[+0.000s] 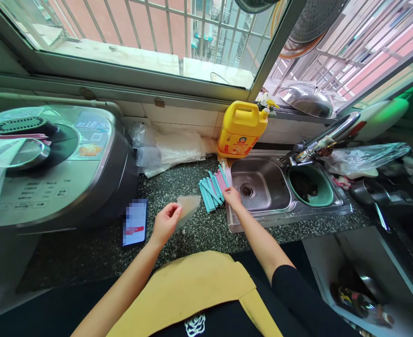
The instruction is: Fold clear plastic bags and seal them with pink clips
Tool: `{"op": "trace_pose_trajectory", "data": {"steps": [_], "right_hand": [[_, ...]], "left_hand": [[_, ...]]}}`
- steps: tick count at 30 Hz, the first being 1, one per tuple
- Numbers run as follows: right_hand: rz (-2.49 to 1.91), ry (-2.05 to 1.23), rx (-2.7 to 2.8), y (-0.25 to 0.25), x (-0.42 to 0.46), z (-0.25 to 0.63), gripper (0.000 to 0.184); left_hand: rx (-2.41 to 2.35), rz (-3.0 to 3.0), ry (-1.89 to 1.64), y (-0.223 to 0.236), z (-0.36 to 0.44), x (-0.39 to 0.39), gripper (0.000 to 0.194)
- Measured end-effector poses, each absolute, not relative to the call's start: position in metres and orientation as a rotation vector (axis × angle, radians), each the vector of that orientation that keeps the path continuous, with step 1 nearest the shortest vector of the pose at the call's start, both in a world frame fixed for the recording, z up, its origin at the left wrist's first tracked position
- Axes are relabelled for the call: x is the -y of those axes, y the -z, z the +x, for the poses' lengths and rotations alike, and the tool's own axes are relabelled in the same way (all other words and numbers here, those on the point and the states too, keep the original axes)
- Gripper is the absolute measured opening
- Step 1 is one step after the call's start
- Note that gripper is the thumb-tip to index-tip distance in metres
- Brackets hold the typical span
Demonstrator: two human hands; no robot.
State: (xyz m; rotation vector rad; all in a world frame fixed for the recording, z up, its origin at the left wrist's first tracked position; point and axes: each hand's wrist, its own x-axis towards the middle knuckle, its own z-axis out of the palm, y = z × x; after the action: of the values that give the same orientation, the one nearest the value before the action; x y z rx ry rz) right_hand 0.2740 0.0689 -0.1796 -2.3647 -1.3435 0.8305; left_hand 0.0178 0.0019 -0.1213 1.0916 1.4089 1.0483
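Observation:
Above the dark speckled counter, my left hand [166, 222] pinches a small translucent plastic bag [188, 208] by its left edge. A pile of blue sealing clips [208, 195] lies just right of the bag, with several pink sealing clips [221, 181] among them. My right hand [232, 197] is at the pile's right side, beside the sink's edge. Its thumb and fingers close on the end of a pink clip, which still lies with the others. My fingers partly cover that clip's end.
Left of me stands a large rice cooker [118, 154], with a blue packet [135, 222] near it. Plastic bags [174, 150] lie along the wall beside a yellow jug [242, 128]. The steel sink [262, 182] holds a green basin [328, 196] under the faucet [328, 139].

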Motion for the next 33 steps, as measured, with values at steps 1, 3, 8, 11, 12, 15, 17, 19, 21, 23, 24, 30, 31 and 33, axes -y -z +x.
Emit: {"op": "trace_pose_trajectory", "data": {"steps": [1, 3, 8, 11, 12, 15, 17, 19, 21, 23, 24, 30, 31, 33], "right_hand": [[-2.353, -0.831, 1.337, 0.181, -0.070, 0.273, 0.017], [-2.318, -0.827, 1.323, 0.185, -0.071, 0.273, 0.017], [-2.199, -0.800, 1.265, 0.191, -0.071, 0.279, 0.011], [-2.120, -0.751, 1.214, 0.190, -0.071, 0.283, 0.007], [-2.090, -0.727, 1.194, 0.189, -0.070, 0.284, 0.007], [-1.969, -0.659, 1.153, 0.177, -0.067, 0.284, 0.012], [-1.872, -0.653, 1.151, 0.166, -0.061, 0.279, 0.016], [-1.780, -0.680, 1.165, 0.152, -0.054, 0.269, 0.021], [-1.656, -0.731, 1.189, 0.139, -0.045, 0.255, 0.025], [-1.478, -0.791, 1.214, 0.126, -0.037, 0.239, 0.026], [-1.401, -0.808, 1.227, 0.121, -0.033, 0.232, 0.025], [-1.222, -0.830, 1.337, 0.102, -0.018, 0.207, 0.017], [-1.208, -0.843, 1.343, 0.100, -0.016, 0.206, 0.018], [-1.166, -0.870, 1.356, 0.097, -0.010, 0.205, 0.019]], "left_hand": [[-1.408, 1.105, -1.044, 0.121, 0.018, -0.002, 0.031], [-1.417, 1.140, -1.045, 0.121, 0.016, -0.001, 0.030], [-1.451, 1.253, -1.034, 0.121, 0.014, -0.001, 0.028], [-1.448, 1.290, -1.031, 0.120, 0.014, -0.002, 0.027], [-1.442, 1.293, -1.035, 0.120, 0.014, -0.002, 0.026], [-1.415, 1.278, -1.055, 0.119, 0.014, -0.003, 0.025], [-1.397, 1.268, -1.072, 0.117, 0.013, -0.002, 0.024], [-1.380, 1.259, -1.087, 0.114, 0.013, 0.000, 0.023], [-1.366, 1.246, -1.102, 0.110, 0.014, 0.002, 0.022], [-1.340, 1.243, -1.107, 0.105, 0.016, 0.005, 0.022], [-1.324, 1.249, -1.106, 0.103, 0.017, 0.006, 0.022], [-1.311, 1.395, -1.110, 0.091, 0.016, 0.015, 0.020], [-1.318, 1.421, -1.116, 0.089, 0.015, 0.017, 0.019], [-1.322, 1.463, -1.129, 0.085, 0.014, 0.019, 0.019]]}}
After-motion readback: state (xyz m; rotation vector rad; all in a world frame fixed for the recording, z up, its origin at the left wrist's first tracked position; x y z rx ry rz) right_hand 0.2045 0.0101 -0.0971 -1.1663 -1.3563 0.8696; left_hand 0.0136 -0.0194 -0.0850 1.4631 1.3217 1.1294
